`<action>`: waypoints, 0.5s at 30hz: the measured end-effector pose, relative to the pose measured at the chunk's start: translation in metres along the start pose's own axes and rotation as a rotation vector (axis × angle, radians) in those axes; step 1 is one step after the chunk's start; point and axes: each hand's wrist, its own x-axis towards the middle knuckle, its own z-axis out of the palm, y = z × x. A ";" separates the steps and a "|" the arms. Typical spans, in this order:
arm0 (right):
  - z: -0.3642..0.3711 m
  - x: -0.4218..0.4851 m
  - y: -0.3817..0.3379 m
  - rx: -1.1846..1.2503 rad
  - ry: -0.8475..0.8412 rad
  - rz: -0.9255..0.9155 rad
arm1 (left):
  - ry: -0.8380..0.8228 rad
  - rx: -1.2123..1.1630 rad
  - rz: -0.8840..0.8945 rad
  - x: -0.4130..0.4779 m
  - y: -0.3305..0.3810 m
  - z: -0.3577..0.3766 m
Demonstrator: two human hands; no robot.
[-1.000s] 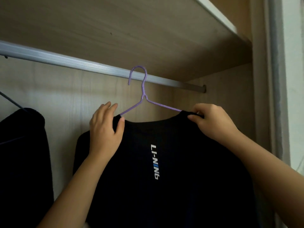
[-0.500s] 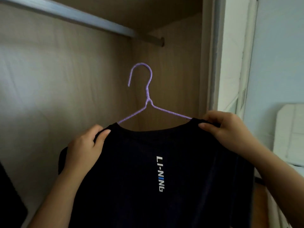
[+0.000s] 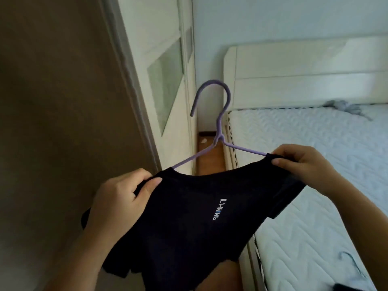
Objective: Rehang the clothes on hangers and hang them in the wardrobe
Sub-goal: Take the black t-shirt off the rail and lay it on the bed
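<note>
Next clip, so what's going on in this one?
A person holds a dark navy T-shirt with a white printed logo on a thin purple wire hanger. The left hand grips one shoulder of the shirt and the right hand pinches the other. The hanger's hook is free in the air, not on any rail. The view faces a white quilted mattress, with the wardrobe's sliding door at the left.

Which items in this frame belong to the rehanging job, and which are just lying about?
Job items:
black T-shirt
purple hanger
left hand
right hand
wardrobe door

Lying about:
mattress
headboard
grey cloth
light hanger on the mattress
</note>
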 end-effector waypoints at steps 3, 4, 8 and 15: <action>-0.017 -0.051 0.047 0.013 0.080 0.197 | -0.106 -0.110 0.089 0.001 0.019 0.057; -0.022 -0.069 0.060 0.015 0.114 0.261 | -0.134 -0.147 0.108 0.001 0.026 0.075; -0.033 -0.146 0.096 0.049 0.258 0.475 | -0.270 -0.297 0.148 -0.001 0.061 0.139; -0.042 -0.268 0.108 0.083 0.437 0.680 | -0.472 -0.460 0.201 -0.033 0.129 0.197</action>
